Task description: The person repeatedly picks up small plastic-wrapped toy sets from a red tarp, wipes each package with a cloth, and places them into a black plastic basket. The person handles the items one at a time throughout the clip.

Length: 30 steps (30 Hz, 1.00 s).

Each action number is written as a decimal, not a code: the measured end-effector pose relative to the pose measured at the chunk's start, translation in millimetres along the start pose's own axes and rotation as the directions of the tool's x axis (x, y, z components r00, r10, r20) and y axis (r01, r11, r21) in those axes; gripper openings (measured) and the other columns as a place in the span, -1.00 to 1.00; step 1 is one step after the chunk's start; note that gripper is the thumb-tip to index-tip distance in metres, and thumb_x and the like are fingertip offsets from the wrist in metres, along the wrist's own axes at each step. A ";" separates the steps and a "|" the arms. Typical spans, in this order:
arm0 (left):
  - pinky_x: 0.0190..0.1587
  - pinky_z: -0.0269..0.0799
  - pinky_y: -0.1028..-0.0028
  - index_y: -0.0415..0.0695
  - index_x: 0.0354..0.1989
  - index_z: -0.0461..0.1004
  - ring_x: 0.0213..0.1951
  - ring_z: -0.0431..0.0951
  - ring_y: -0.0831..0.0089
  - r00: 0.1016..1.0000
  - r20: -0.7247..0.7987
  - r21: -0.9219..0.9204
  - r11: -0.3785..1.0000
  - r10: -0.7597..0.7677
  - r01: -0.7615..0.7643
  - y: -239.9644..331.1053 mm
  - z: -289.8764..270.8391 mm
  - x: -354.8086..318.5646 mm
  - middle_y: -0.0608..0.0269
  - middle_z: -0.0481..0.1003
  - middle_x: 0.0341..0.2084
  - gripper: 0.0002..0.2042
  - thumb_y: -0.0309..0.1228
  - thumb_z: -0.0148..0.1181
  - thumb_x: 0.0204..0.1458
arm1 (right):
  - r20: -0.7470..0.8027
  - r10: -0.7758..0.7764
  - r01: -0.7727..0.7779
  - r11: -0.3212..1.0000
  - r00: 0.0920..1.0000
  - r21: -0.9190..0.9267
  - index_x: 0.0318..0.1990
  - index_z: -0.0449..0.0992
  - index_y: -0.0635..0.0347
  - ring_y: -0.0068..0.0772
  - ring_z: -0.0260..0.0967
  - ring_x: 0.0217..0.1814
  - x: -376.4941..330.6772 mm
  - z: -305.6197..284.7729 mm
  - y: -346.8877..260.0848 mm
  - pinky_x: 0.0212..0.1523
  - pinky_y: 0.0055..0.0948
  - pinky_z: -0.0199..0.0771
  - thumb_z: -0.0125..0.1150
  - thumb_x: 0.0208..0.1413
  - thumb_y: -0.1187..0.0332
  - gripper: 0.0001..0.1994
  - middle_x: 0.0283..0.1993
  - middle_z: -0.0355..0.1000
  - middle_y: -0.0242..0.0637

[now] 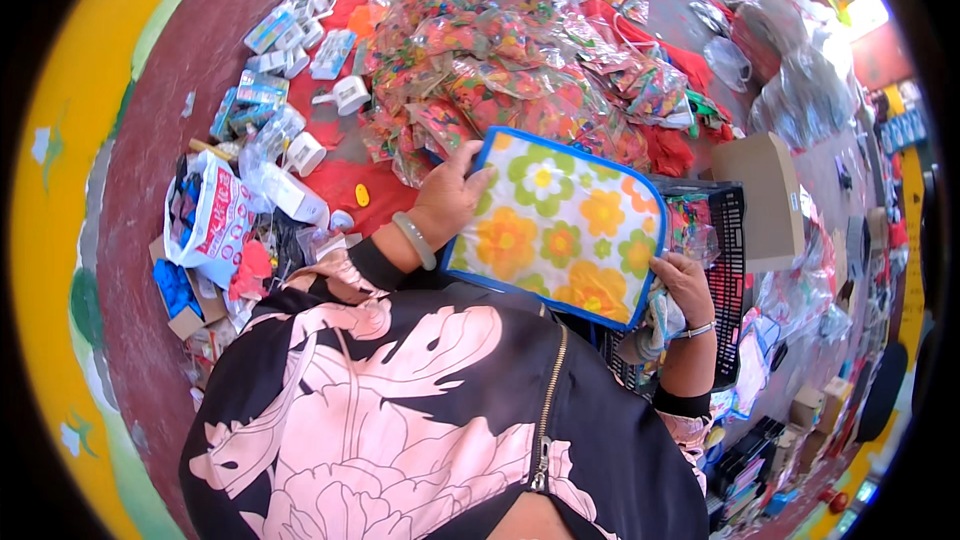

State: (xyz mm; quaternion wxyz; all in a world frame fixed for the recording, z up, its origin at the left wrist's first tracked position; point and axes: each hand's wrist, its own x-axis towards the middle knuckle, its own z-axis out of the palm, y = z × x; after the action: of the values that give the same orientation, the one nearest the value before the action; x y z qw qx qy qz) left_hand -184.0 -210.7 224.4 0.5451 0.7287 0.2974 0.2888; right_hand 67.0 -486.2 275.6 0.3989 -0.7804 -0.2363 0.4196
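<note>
Between my hands is a flat, flower-printed mat (560,225), white with orange, yellow and green blooms and blue binding round its edge. It is tilted, with rounded corners on its right side. My left hand (450,190) grips its left edge near the upper corner, thumb on top. At the lower right edge, my right hand (684,290) pinches the binding; some of its fingers are hidden. A crumpled greyish cloth (662,322) hangs just below the right hand; whether that hand holds it too I cannot tell. Part of a black plastic crate (728,280) shows under and beside the mat.
A large heap of clear bags with colourful pieces (500,70) lies ahead on red sheeting. White handled cups and blue boxes (262,90) are scattered left, near a stuffed white bag (210,210). A cardboard box (762,205) stands right of the crate, with plastic bundles (805,80) beyond.
</note>
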 end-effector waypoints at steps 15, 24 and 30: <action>-0.26 0.38 0.54 -0.17 0.15 0.28 -0.38 0.43 0.53 0.988 0.143 -0.017 0.998 0.061 -0.059 2.2 -4.8 13.8 0.20 0.47 -0.37 -0.54 -0.43 0.15 0.03 | 0.074 -0.837 0.424 0.197 0.543 -0.884 -0.25 0.56 0.28 -0.09 0.42 -0.09 14.8 106.1 -115.6 0.01 -0.25 0.36 0.18 -0.05 0.47 -0.82 -0.17 0.48 -0.06; -0.06 0.36 0.28 -0.13 -0.14 0.48 -0.13 0.48 0.13 0.996 0.021 0.474 0.878 -0.090 0.069 -157.6 -39.6 58.8 0.01 0.47 -0.23 -0.74 -0.38 0.15 -0.04 | 0.016 -0.745 0.368 0.310 0.667 -0.876 -0.19 0.56 0.28 -0.01 0.40 -0.04 36.7 109.1 -85.2 0.04 -0.20 0.33 0.13 -0.05 0.45 -0.76 -0.10 0.47 -0.02; 0.25 -0.02 0.11 0.05 0.10 0.30 0.25 0.04 0.06 0.966 0.176 0.901 0.426 -0.192 -0.079 -240.5 -66.5 97.2 0.09 0.19 0.16 -0.26 -0.32 0.37 -0.43 | -0.063 -0.705 0.333 0.409 0.707 -0.850 -0.17 0.53 0.32 0.03 0.38 -0.03 27.6 99.8 -80.4 0.07 -0.17 0.28 0.05 -0.01 0.47 -0.76 -0.08 0.46 -0.01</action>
State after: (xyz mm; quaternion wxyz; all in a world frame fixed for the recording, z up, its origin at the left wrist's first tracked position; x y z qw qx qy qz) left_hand -198.3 -41.5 17.4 0.1126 0.9264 0.3581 -0.0287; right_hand -5.1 -378.6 295.8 0.1647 -0.8227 -0.5412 -0.0557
